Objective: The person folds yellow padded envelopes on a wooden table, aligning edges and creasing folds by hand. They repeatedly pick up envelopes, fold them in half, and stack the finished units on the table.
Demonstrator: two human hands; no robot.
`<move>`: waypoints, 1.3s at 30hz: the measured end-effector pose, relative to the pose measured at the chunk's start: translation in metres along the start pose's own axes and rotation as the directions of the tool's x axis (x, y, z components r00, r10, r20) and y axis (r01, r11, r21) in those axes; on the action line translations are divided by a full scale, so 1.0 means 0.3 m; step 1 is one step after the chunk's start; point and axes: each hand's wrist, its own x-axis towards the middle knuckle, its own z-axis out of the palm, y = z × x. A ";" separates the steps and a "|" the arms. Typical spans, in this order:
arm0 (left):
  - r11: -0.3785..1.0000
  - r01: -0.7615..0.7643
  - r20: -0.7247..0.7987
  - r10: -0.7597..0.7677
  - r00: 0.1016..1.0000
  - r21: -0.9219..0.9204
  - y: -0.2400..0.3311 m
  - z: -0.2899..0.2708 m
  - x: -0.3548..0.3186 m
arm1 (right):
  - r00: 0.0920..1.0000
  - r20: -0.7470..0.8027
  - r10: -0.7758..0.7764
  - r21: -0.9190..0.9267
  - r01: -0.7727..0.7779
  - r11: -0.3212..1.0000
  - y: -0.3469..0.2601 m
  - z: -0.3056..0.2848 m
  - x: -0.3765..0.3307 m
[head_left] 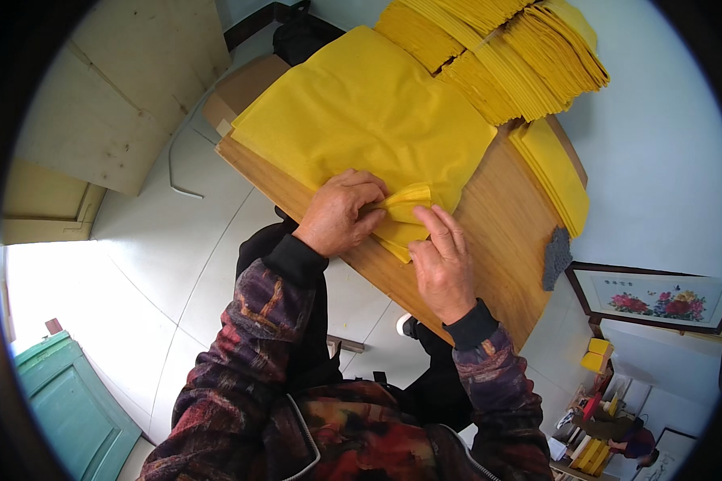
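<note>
Pinching yellow cloth (369,120) with left hand (346,212) | curling fingers of right hand (444,260), unclear whether pinching | ideally keeping folds (407,198) even

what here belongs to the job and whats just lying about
Job:
spread yellow fabric, bunched between left hand and right hand
brown wooden table
folded yellow fabric stacks, likely

Seemingly lying about:
rumpled grey cloth
thin bent pale rod
rectangular dark-framed flower picture

One wide view from person's head, looking down. Left hand (343,213), right hand (443,263) near, at middle. Surface (501,240) toward one o'clock, sleeves (237,361) from five and seven.
</note>
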 end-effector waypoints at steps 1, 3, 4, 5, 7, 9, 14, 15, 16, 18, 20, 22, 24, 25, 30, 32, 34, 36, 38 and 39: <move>1.000 0.000 0.001 0.000 1.000 0.000 0.000 -0.001 0.000 | 1.000 -0.008 0.005 0.016 -0.005 1.000 0.000 -0.002 0.003; 1.000 0.002 0.001 -0.002 1.000 -0.002 0.001 -0.002 0.000 | 0.999 0.012 0.030 0.069 -0.030 0.997 -0.001 -0.009 0.009; 1.000 0.003 0.000 -0.003 1.000 -0.004 0.001 -0.002 -0.001 | 0.999 0.024 0.041 0.095 -0.044 0.995 -0.001 -0.012 0.012; 1.000 0.002 -0.002 -0.002 1.000 -0.008 0.001 -0.002 -0.001 | 0.998 0.036 0.059 0.115 -0.063 0.991 -0.001 -0.015 0.016; 1.000 0.005 0.002 -0.005 1.000 -0.007 0.002 -0.002 -0.001 | 0.994 0.061 0.092 0.156 -0.101 0.983 0.000 -0.017 0.025; 1.000 0.005 0.004 -0.005 1.000 -0.006 0.001 -0.002 0.000 | 0.989 0.077 0.127 0.192 -0.140 0.971 0.003 -0.016 0.033; 1.000 0.005 0.006 -0.005 1.000 -0.006 0.001 -0.002 -0.001 | 0.969 0.143 0.199 0.256 -0.231 0.939 0.008 -0.016 0.034; 1.000 0.008 0.007 -0.008 1.000 -0.005 0.001 -0.002 -0.001 | 0.965 0.152 0.212 0.272 -0.247 0.930 0.009 -0.017 0.033; 1.000 0.007 0.007 -0.007 1.000 -0.007 0.000 -0.002 -0.001 | 0.961 0.160 0.226 0.288 -0.264 0.921 0.010 -0.018 0.031; 1.000 0.004 0.007 -0.004 1.000 -0.008 0.001 -0.001 -0.001 | 0.953 0.177 0.244 0.309 -0.289 0.906 0.012 -0.022 0.029; 1.000 -0.001 0.001 0.001 1.000 -0.008 0.002 -0.001 -0.001 | 0.943 0.193 0.271 0.360 -0.324 0.875 0.015 -0.025 0.028; 1.000 -0.019 -0.022 0.019 1.000 0.001 0.002 0.002 0.001 | 0.931 0.208 0.299 0.441 -0.362 0.821 0.021 -0.026 0.029; 1.000 -0.031 -0.035 0.031 0.999 0.006 0.003 0.003 0.002 | 0.929 0.214 0.302 0.447 -0.368 0.815 0.028 -0.029 0.031; 0.999 -0.032 -0.034 0.033 0.999 0.008 0.002 0.003 0.002 | 0.929 0.216 0.301 0.450 -0.368 0.814 0.031 -0.030 0.032; 0.999 -0.032 -0.033 0.033 0.999 0.012 0.000 0.003 0.001 | 0.929 0.221 0.297 0.444 -0.367 0.817 0.040 -0.038 0.040; 0.999 -0.037 -0.035 0.037 0.999 0.009 -0.001 0.004 0.001 | 0.921 0.238 0.307 0.443 -0.385 0.810 0.040 -0.043 0.044; 0.999 -0.033 -0.038 0.034 0.999 0.019 -0.002 0.005 0.000 | 0.899 0.278 0.339 0.452 -0.433 0.780 0.039 -0.050 0.048; 0.999 -0.033 -0.041 0.034 0.999 0.021 -0.002 0.005 -0.001 | 0.911 0.251 0.328 0.435 -0.408 0.803 0.038 -0.052 0.053; 0.999 -0.037 -0.043 0.038 0.998 0.014 -0.002 0.004 -0.001 | 0.922 0.214 0.324 0.420 -0.386 0.821 0.034 -0.053 0.057; 0.999 -0.039 -0.040 0.040 0.998 0.018 -0.002 0.004 -0.001 | 0.926 0.189 0.326 0.413 -0.376 0.829 0.031 -0.051 0.059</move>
